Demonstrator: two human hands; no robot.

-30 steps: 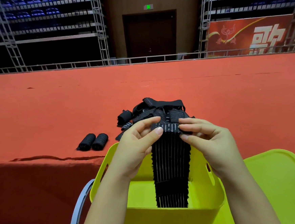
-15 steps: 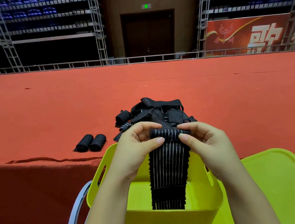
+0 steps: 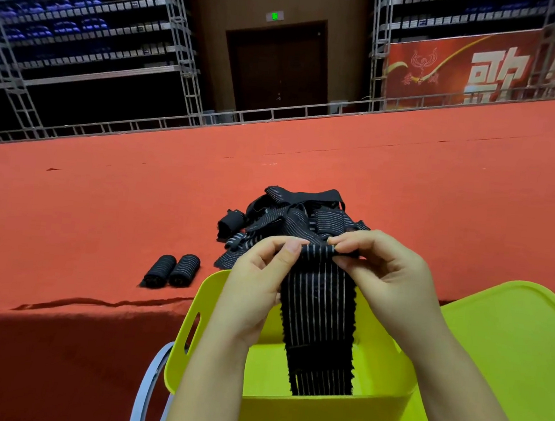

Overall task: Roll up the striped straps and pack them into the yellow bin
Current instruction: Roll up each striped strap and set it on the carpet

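Two hands meet at the top of a black striped strap [image 3: 318, 313]: our left hand [image 3: 257, 285] pinches its rolled upper edge from one side, our right hand [image 3: 387, 278] pinches it from the other. From that small roll between our fingertips the strap hangs straight down, its lower end dropping inside the yellow bin [image 3: 286, 417] (held above the bin, not resting on the red table [image 3: 103, 213]). Behind our hands a heap of loose straps [image 3: 289, 218] lies on the table; two rolled straps [image 3: 172, 270] sit side by side to its left.
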